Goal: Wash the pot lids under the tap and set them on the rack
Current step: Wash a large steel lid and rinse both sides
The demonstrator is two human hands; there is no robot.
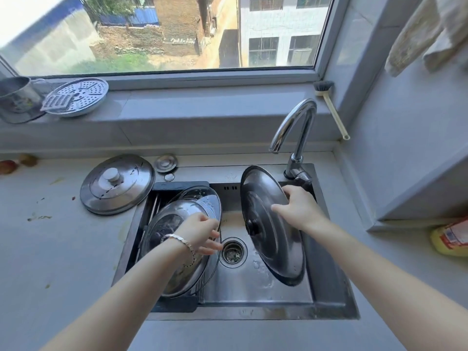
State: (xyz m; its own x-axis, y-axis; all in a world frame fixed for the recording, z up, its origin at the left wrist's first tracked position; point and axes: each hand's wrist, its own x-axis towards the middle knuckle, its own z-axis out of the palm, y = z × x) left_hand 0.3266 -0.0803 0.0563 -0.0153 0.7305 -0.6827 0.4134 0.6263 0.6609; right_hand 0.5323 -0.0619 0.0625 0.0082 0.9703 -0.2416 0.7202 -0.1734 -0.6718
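A large steel lid (272,239) with a black knob stands on edge in the sink (253,295), tilted to the right. My right hand (297,207) grips its upper rim. At the sink's left, glass lids (174,224) lean in a black drain rack (177,187). My left hand (202,233) rests on the front glass lid's right rim, fingers loosely extended. The chrome tap (295,127) arches at the back right with no water visible. Another steel lid (117,183) lies flat on the counter left of the sink.
A small lid (166,162) sits behind the sink. On the windowsill stand a steamer plate (81,96), a grater, a metal cup (16,97) and a brush (329,107). A yellow bottle (450,240) lies at right. Fruit (15,164) sits far left.
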